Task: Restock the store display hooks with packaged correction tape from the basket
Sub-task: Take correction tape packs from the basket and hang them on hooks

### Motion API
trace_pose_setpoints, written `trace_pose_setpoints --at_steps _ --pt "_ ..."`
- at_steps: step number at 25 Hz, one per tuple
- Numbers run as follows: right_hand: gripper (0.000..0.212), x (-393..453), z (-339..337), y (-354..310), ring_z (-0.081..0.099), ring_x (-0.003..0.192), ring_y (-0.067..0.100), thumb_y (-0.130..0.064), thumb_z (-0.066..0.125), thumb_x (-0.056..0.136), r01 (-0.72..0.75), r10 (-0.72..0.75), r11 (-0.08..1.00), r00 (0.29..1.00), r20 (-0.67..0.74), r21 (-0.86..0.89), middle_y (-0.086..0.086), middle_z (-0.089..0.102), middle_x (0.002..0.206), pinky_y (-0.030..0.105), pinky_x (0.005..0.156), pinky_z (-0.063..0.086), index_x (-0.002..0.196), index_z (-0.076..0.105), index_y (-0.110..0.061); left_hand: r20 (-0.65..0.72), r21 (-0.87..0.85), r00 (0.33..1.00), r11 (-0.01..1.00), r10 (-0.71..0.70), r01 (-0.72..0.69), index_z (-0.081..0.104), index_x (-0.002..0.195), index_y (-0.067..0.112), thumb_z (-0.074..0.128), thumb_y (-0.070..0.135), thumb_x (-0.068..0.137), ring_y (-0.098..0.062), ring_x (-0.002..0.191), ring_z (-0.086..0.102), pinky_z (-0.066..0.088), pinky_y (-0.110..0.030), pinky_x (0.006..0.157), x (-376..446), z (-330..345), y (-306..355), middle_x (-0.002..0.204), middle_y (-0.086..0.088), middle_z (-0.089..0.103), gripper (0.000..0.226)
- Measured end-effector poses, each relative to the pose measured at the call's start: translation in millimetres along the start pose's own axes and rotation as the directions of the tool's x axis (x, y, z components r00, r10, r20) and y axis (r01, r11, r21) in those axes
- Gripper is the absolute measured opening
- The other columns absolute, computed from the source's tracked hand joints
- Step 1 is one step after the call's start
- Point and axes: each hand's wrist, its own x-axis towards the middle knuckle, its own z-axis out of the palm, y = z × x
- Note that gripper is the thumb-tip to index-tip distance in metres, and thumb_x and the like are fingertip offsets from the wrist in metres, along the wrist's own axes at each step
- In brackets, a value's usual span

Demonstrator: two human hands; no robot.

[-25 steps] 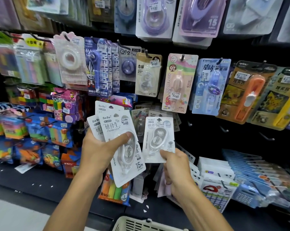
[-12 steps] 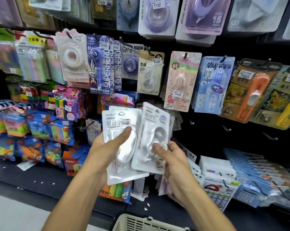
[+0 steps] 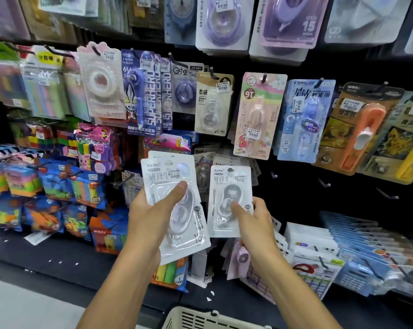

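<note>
Up close to the display wall, the person's left hand (image 3: 151, 214) grips a small stack of white packaged correction tape (image 3: 177, 210), thumb pressed across the clear blister on the front card and fingers curled behind; at least two cards show, fanned slightly at the top. Beside it, just apart, the right hand (image 3: 253, 224) pinches a single white correction tape package (image 3: 230, 198) by its lower right part, thumb on the blister, the card upright and facing the camera. Both packs are held in front of the lower rows of hanging stationery, below a beige correction tape card (image 3: 212, 103) and a pink card (image 3: 257, 115) that hang on the hooks above. To the right of the single pack, several bare metal hooks (image 3: 324, 182) jut from the dark panel. At the bottom edge, the cream rim of the basket (image 3: 200, 317) shows between the forearms; what it holds cannot be seen
</note>
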Motion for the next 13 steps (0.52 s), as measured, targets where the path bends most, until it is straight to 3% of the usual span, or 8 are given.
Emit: trace_pose_setpoints --at_steps 2,4,5,8,10,13 --pt "0.057 -0.2 1.0 3.9 0.065 0.110 0.029 -0.026 0.060 0.098 -0.048 0.052 0.997 0.996 0.073 -0.059 -0.004 0.056 0.137 0.044 0.081 0.058 0.148 0.031 -0.033 0.011 0.001 1.000 1.000 0.003 -0.003 0.075 0.107 0.029 0.084 0.030 0.079 -0.020 0.096 0.077 0.058 -0.050 0.092 0.0 1.1 -1.6 0.102 0.006 0.080 0.029" --pt "0.071 -4.3 -4.9 11.1 0.056 0.126 0.024 -0.031 0.063 0.098 -0.057 0.062 0.997 0.993 0.100 -0.049 -0.009 0.046 0.146 0.043 0.093 0.053 0.155 0.021 -0.033 0.013 -0.001 1.000 1.000 0.009 -0.009 0.075 0.104 0.029 0.085 0.029 0.077 -0.018 0.092 0.078 0.060 -0.044 0.085 1.0 1.8 -2.3 0.099 0.006 0.080 0.029" --pt "0.068 -10.1 -8.4 10.5 0.057 0.122 0.016 -0.038 0.066 0.095 -0.024 0.027 0.999 0.993 0.118 -0.031 -0.013 0.049 0.140 0.037 0.091 0.054 0.152 0.030 -0.033 0.014 0.000 1.000 1.000 0.013 -0.013 0.075 0.103 0.028 0.086 0.028 0.076 -0.018 0.090 0.078 0.060 -0.042 0.082 1.4 3.5 -3.0 0.098 0.006 0.080 0.029" --pt "0.055 -25.7 -18.1 3.4 0.067 0.085 0.003 -0.048 0.082 0.075 0.030 -0.055 0.996 0.944 0.324 0.081 -0.008 0.070 0.106 0.010 0.060 0.046 0.124 0.061 -0.031 0.066 0.029 0.998 0.999 0.017 -0.019 0.075 0.103 0.025 0.088 0.026 0.073 -0.017 0.087 0.078 0.062 -0.039 0.077 -2.8 21.1 -9.6 0.095 0.005 0.081 0.033" --pt "0.043 -31.3 -24.9 -3.8 0.072 0.080 0.010 -0.030 0.086 0.074 0.009 -0.064 0.989 0.927 0.370 0.150 0.000 0.075 0.095 0.012 0.057 0.049 0.113 0.069 -0.022 0.153 0.051 0.988 0.999 0.003 -0.011 0.074 0.104 0.025 0.090 0.027 0.070 -0.016 0.087 0.078 0.063 -0.036 0.072 -7.7 36.0 -15.1 0.095 0.005 0.081 0.037" --pt "0.031 -26.4 -53.8 -17.0 0.075 0.072 0.019 -0.016 0.078 0.085 -0.106 0.035 0.965 0.959 0.280 0.241 0.007 0.078 0.092 0.031 0.053 0.053 0.111 0.064 -0.006 0.263 0.054 0.964 0.998 -0.036 0.023 0.075 0.107 0.029 0.085 0.037 0.072 -0.014 0.092 0.077 0.061 -0.036 0.077 -12.2 54.7 -16.6 0.101 0.006 0.080 0.037"
